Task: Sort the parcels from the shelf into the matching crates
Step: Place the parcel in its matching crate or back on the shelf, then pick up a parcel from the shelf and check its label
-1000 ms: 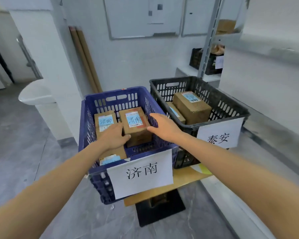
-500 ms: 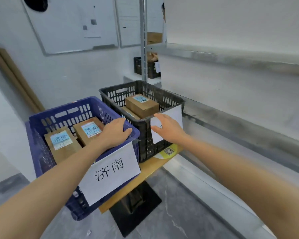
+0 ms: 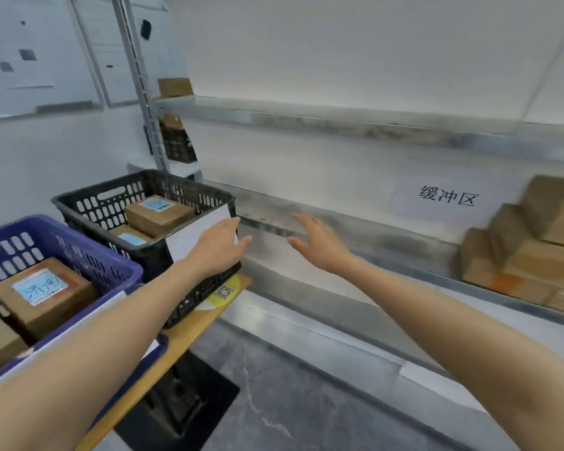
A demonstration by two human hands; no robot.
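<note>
Beside perforated black crate (image 3: 88, 203), bare hands (image 3: 220, 247) (image 3: 319, 244) spread, empty; cardboard parcels (image 3: 531, 252) stacked right.

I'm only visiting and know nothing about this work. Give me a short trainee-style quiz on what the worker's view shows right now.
1. True or false: the right hand is holding a parcel.
2. Which crate stands nearer the shelf? A) blue crate B) black crate C) neither
3. Fill in: the stack of unsorted parcels sits on the shelf to the ____ of the paper sign.

Key
1. False: both it and the left hand are empty, fingers spread.
2. B
3. right
</note>
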